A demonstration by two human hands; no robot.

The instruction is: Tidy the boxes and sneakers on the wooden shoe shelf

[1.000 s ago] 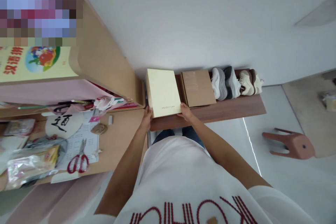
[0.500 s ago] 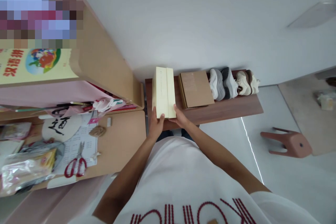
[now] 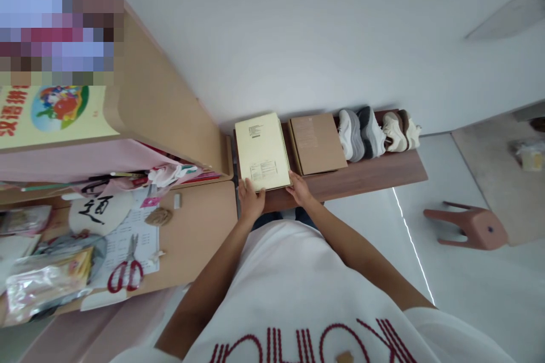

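Observation:
A pale yellow box (image 3: 260, 150) with small printed labels lies broad side up at the left end of a dark wooden bench (image 3: 366, 174). My left hand (image 3: 251, 199) grips its near left corner, fingers on the top face. At the near right corner, my right hand (image 3: 300, 188) holds the box's edge, its fingers partly hidden. Just right of it, with a narrow gap between, a brown cardboard box (image 3: 319, 143) rests on the bench.
Right of the boxes stand grey-white sneakers (image 3: 351, 135) and cream-brown sneakers (image 3: 395, 132). A desk (image 3: 200, 227) on my left bears red-handled scissors (image 3: 126, 272), papers and plastic packets. A reddish-brown stool (image 3: 485, 228) is on the floor at right. A white wall (image 3: 298, 28) rises behind the bench.
The pale yellow box has turned from standing on its long narrow side to lying with its broad labelled face up. Both hands stay at its near end, now wider apart.

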